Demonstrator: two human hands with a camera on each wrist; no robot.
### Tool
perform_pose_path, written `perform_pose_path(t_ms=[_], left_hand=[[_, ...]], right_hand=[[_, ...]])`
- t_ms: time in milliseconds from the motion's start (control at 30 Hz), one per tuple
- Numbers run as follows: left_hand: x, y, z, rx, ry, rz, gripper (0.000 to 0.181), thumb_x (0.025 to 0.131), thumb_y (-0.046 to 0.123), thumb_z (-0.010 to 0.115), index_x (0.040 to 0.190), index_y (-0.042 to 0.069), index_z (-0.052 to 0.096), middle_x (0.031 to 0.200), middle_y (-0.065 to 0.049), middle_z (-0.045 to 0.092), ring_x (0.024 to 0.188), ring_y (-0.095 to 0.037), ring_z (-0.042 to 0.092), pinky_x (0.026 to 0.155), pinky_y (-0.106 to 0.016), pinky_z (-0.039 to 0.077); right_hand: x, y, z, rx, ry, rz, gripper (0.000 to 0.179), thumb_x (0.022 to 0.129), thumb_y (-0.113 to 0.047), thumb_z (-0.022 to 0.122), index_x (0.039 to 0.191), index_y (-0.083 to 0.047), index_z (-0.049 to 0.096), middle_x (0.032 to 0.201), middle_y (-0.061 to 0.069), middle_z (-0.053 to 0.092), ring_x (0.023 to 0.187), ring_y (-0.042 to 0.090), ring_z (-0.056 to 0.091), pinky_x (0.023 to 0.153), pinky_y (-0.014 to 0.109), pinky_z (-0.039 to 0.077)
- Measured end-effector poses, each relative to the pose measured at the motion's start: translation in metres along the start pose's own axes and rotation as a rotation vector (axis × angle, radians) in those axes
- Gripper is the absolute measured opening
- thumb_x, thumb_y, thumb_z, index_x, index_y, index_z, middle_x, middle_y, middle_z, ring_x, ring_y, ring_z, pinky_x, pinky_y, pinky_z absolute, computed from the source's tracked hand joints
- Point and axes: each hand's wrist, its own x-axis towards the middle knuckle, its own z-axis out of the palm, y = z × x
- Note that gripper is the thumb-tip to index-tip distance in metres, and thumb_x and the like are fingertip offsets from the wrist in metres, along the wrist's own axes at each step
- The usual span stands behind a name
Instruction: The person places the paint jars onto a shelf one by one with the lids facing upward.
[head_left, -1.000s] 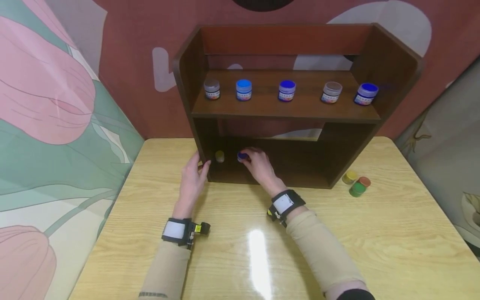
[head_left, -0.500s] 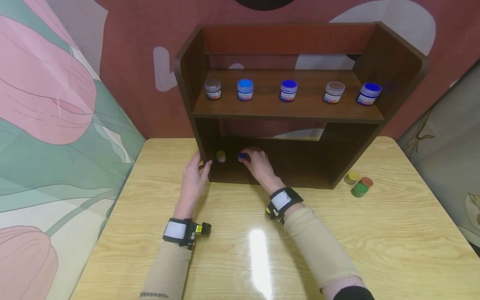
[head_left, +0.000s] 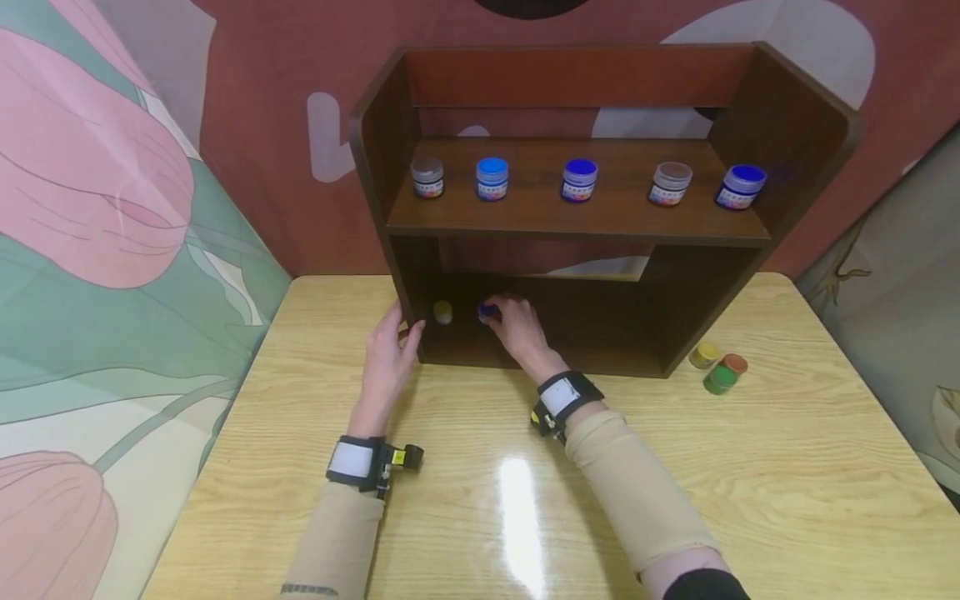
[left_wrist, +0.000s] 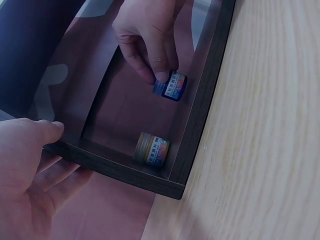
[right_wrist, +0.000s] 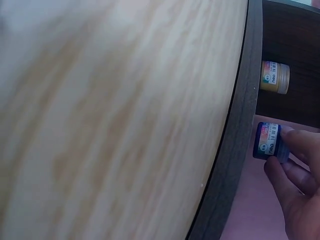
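Note:
My right hand (head_left: pixel 521 330) pinches a dark blue paint jar (right_wrist: pixel 268 140) by its lid end, thumb on one side and fingers on the other. That jar stands on the lower level of a dark brown wooden shelf (head_left: pixel 570 237). To its left on the same level is a yellow paint jar (left_wrist: pixel 152 149) with a printed label, apart from both hands. My left hand (head_left: pixel 386 354) grips the shelf's left side panel (left_wrist: pixel 117 172) near the bottom, thumb on the near side and fingers behind it.
On the upper level stand several paint jars: a clear-lidded jar (head_left: pixel 428 177), a light blue jar (head_left: pixel 492 179), a dark blue jar (head_left: pixel 579 181) and others rightward. Yellow (head_left: pixel 704 355), orange-red (head_left: pixel 735 364) and green (head_left: pixel 721 380) jars cluster on the table (head_left: pixel 810 467), right of the shelf.
Both hands keep their places, the right on the dark blue jar and the left on the side panel. Only the head view has shifted slightly.

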Motion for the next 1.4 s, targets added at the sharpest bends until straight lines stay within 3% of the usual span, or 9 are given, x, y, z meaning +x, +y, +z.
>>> perform_pose_path(t_ms=[900,1167,1400], left_hand=[[-0.001,0.000,0.000,-0.009,-0.009,-0.021,0.031,0.100,0.013,0.059,0.130,0.005,0.057,0.124,-0.018,0.067,0.118,-0.031,0.065,0.090,-0.041,0.062],[-0.001,0.000,-0.001,-0.004,-0.008,-0.020,0.030,0.100,0.013,0.060,0.129,0.004,0.057,0.123,-0.019,0.067,0.118,-0.033,0.065,0.090,-0.042,0.062],[-0.002,0.001,0.000,0.011,-0.006,-0.014,0.029,0.100,0.013,0.060,0.128,0.004,0.058,0.123,-0.019,0.067,0.118,-0.033,0.065,0.089,-0.042,0.062]], right_hand=[[0.003,0.000,-0.004,-0.014,-0.020,0.025,0.028,0.089,-0.016,0.075,0.114,-0.005,0.069,0.113,0.016,0.073,0.100,0.032,0.072,0.086,0.042,0.061],[0.003,-0.003,-0.018,-0.032,-0.002,0.039,0.030,0.091,-0.013,0.073,0.120,-0.007,0.067,0.118,0.017,0.071,0.104,0.033,0.070,0.088,0.042,0.061],[-0.006,-0.002,-0.038,-0.018,0.040,0.001,0.026,0.093,-0.015,0.070,0.119,-0.008,0.068,0.119,0.015,0.071,0.101,0.031,0.071,0.087,0.042,0.060]])
